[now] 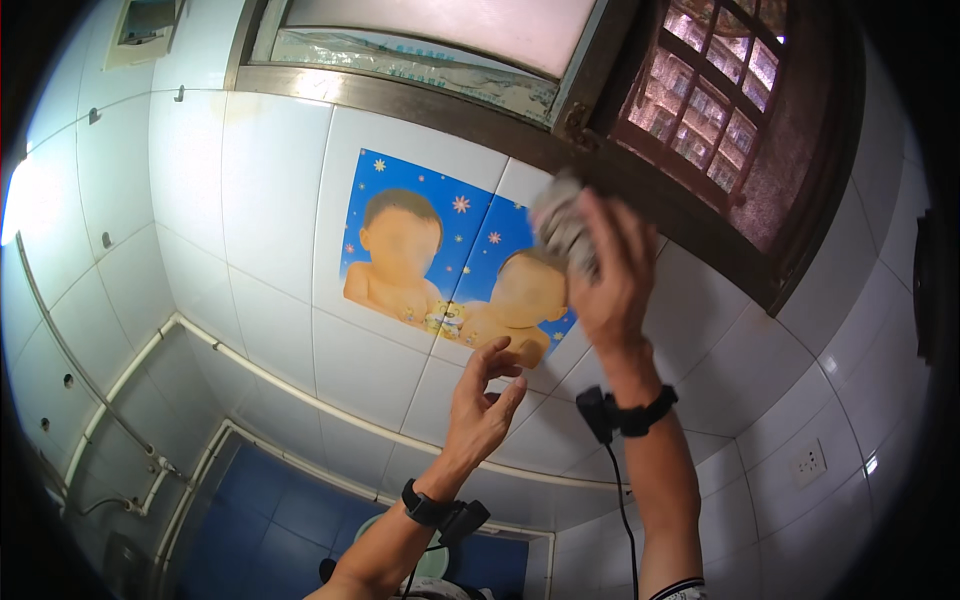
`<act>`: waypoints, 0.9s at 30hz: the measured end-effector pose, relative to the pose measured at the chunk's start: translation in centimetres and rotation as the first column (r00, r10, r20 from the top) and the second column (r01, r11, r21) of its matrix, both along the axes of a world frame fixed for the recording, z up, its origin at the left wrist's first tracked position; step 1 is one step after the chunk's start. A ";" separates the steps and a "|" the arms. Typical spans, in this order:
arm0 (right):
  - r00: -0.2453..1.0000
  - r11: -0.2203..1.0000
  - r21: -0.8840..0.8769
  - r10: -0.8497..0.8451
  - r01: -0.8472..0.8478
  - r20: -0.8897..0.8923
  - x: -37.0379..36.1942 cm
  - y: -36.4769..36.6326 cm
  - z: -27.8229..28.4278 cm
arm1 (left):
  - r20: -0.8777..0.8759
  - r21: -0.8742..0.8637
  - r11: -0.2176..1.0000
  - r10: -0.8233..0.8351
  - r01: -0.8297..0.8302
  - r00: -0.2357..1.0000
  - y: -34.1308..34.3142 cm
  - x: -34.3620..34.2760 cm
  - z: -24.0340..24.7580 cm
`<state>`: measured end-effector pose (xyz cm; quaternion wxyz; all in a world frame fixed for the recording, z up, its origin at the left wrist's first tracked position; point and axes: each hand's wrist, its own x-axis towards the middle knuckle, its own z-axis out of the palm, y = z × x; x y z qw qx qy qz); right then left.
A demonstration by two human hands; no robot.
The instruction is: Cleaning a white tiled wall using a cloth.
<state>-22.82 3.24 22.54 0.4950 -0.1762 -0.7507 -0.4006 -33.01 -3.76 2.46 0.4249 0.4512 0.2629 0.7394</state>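
Note:
My right hand [617, 280] is raised to the white tiled wall, its fingers closed over a crumpled grey cloth [562, 222]. The cloth, smeared by motion, lies over the upper right part of a blue picture [466, 205] on the tiles. Two small children and scattered flowers are printed on that picture. Below its lower edge is my left hand [482, 402], holding nothing, with fingers curved and thumb apart. Whether its fingertips touch the wall I cannot tell. A black strap with a small box and cable sits on each wrist.
Above the picture runs a metal window frame [400, 112], with a barred window [700, 100] at the upper right. Pale pipes [330, 405] cross the lower wall. A socket [809, 460] is on the right wall. Far below, a pale green basin [433, 566] stands by blue tiles [285, 530].

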 end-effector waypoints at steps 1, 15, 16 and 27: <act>1.000 0.999 0.024 -0.021 0.022 -0.021 -0.1 0.0 1.6 | -0.001 0.032 0.999 -0.016 0.016 1.000 0.0 0.2 0.8; 0.998 0.997 0.053 0.053 -0.055 0.036 -4.6 -0.1 1.9 | 0.046 -0.020 0.997 -0.079 0.080 0.996 -0.5 -1.2 -1.8; 0.997 0.994 0.094 0.046 -0.051 0.057 -4.7 -0.1 2.7 | 0.052 -0.025 0.996 -0.082 0.083 0.995 -0.5 -1.2 -1.9; 0.900 0.983 -0.183 0.095 -0.017 0.424 -3.8 0.0 -9.1 | 0.088 -0.142 0.986 -0.076 0.088 0.993 -0.3 -2.0 -5.5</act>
